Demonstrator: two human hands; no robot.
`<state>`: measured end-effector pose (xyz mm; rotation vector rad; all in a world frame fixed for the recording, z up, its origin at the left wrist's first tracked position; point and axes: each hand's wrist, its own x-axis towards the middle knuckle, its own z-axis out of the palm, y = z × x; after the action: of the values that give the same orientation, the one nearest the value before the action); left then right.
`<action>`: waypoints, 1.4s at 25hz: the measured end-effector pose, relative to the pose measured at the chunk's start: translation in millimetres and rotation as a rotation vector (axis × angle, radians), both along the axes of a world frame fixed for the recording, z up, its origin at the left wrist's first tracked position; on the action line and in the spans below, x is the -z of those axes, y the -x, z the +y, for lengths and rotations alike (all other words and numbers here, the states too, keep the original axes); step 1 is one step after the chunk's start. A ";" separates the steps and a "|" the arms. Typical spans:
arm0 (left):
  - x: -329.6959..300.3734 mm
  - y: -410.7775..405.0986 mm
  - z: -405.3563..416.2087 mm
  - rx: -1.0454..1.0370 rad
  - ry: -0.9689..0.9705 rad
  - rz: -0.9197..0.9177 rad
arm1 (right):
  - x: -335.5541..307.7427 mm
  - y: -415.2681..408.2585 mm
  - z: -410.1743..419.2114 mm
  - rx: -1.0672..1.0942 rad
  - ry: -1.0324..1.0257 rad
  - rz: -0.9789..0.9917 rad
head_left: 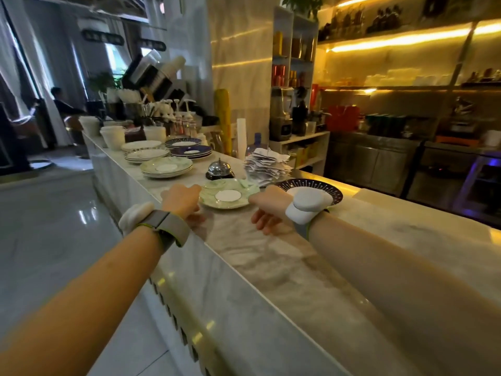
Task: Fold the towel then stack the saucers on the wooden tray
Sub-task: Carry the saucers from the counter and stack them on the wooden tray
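Nearest, two bare forearms reach over the marble counter point(271, 256). The left hand point(182, 200) sits at the 9 o'clock edge of a pale green saucer point(229, 196), fingers curled out of sight (whether they grip the rim, I cannot tell). The right hand point(267, 210), at the saucer's 3 o'clock, hangs loosely curled, holding nothing. A dark patterned saucer point(311, 185) lies at 2 o'clock; saucer stacks point(165, 167) at 11 o'clock, near a service bell point(219, 168).

A pale green leaf-patterned saucer point(227, 196) with a white centre sits on the white, grey-veined marble counter point(271, 261); beside it a dark navy saucer point(311, 185) carries white radiating strokes.
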<state>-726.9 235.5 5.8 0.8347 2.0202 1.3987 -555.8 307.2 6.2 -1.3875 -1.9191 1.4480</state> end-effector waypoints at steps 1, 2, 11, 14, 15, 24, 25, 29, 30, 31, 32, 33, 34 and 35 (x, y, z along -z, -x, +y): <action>1.9 6.8 10.6 0.006 0.020 0.035 | 0.9 6.4 7.2 -0.002 0.020 0.014; 2.7 11.4 17.9 0.021 0.050 0.032 | 1.9 12.4 12.3 0.000 0.036 0.025; 7.3 28.7 42.5 0.049 0.177 0.054 | 1.3 26.5 20.8 0.003 0.182 0.078; -8.2 22.9 19.9 0.082 0.163 0.206 | -12.2 22.1 4.1 0.071 0.157 0.154; -15.2 17.9 11.1 0.094 0.139 0.220 | -18.8 20.8 -1.4 0.083 0.136 0.169; -48.8 -63.3 -51.5 0.165 -0.008 -0.029 | -40.2 -72.3 -92.2 0.243 -0.016 0.250; -48.2 -78.9 -59.4 0.178 -0.007 -0.074 | -36.3 -86.9 -101.4 0.263 -0.029 0.245; -41.6 -161.0 -91.9 0.319 0.012 -0.130 | -26.7 -165.9 -147.3 0.416 -0.048 0.283; -41.2 -179.3 -96.9 0.354 0.012 -0.141 | -26.8 -184.8 -155.8 0.452 -0.044 0.293; -41.2 -197.6 -100.5 0.393 0.004 -0.155 | -28.3 -203.3 -165.2 0.482 -0.035 0.308; -42.9 -222.7 -106.5 0.435 0.010 -0.161 | -30.3 -228.1 -177.3 0.518 -0.043 0.332; -45.5 -249.1 -112.9 0.484 0.014 -0.164 | -31.9 -253.2 -189.8 0.553 -0.064 0.358; -48.1 -270.2 -116.6 0.525 0.009 -0.165 | -34.0 -274.2 -200.2 0.588 -0.084 0.376; -50.2 -291.1 -119.1 0.563 -0.004 -0.155 | -36.7 -296.1 -212.2 0.629 -0.099 0.384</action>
<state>-435.8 116.4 55.9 1.1464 1.5030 1.1011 -259.7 95.0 42.9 -1.3721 -1.1546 1.1749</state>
